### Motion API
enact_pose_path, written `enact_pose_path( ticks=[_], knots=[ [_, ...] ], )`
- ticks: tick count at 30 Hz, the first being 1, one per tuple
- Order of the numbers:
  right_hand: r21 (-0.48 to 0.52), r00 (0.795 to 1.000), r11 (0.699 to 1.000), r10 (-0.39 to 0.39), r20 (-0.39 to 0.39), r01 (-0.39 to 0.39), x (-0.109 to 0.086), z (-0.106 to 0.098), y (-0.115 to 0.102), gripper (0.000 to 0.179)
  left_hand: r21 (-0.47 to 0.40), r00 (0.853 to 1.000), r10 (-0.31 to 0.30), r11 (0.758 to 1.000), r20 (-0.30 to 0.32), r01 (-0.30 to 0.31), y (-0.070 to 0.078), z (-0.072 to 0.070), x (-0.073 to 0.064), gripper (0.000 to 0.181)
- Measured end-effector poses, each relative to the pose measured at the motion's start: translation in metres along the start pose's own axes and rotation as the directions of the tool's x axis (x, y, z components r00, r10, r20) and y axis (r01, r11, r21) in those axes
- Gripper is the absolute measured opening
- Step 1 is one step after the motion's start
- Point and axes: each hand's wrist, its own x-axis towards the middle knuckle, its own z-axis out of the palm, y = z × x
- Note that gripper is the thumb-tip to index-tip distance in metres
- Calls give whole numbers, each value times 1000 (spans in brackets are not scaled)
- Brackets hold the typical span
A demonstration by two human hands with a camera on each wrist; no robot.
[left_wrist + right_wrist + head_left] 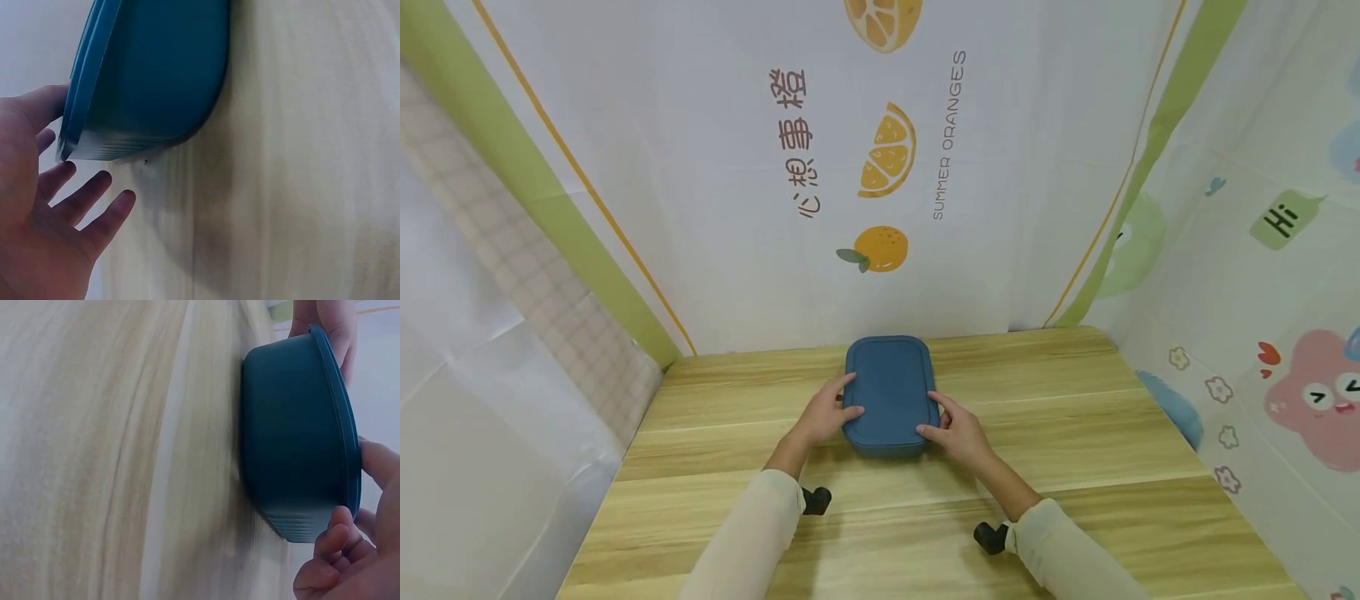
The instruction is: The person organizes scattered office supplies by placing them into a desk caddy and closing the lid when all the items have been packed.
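A dark blue lidded lunch box [891, 387] sits on the wooden table near its far edge. At its left side my left hand [827, 412] holds the rim, thumb on top of the lid. In the left wrist view the left hand's [53, 219] other fingers spread loosely beside the box wall [156, 75]. On the opposite side my right hand [958, 429] grips the rim, its thumb over the lid. The right wrist view shows the right hand's [356, 550] fingers curled near the ribbed corner of the lunch box [294, 437]. The lid hides what is inside.
The wood-grain table [1045, 400] extends around the box. Behind it hangs a white cloth [1000, 250] printed with oranges. Patterned cloths hang at both sides. Black wrist mounts [992, 537] stick out from the sleeves.
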Motion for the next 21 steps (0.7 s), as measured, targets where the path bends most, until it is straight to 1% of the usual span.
enact_pose_path(
  ticks=[5,9,12,15,21],
  knots=[
    [-12,1000,1000,5,8,-5,1,1,2,66,19,1000,19,1000,-9,-19,-4,3,-2,63],
    [1,1000,1000,13,7,-13,2,-1,3,65,45,1000,-2,999,-19,3,-8,8,-4,64],
    [17,1000,1000,23,20,-24,3,-2,4,65,56,999,-5,998,-31,7,-9,11,-7,64],
    [38,999,999,24,30,-26,3,-4,4,66,60,999,12,998,-53,-9,-9,14,-9,64],
    [82,999,996,41,34,-44,3,-8,4,66,60,997,21,998,-76,-16,-12,17,-11,65]
  ],
)
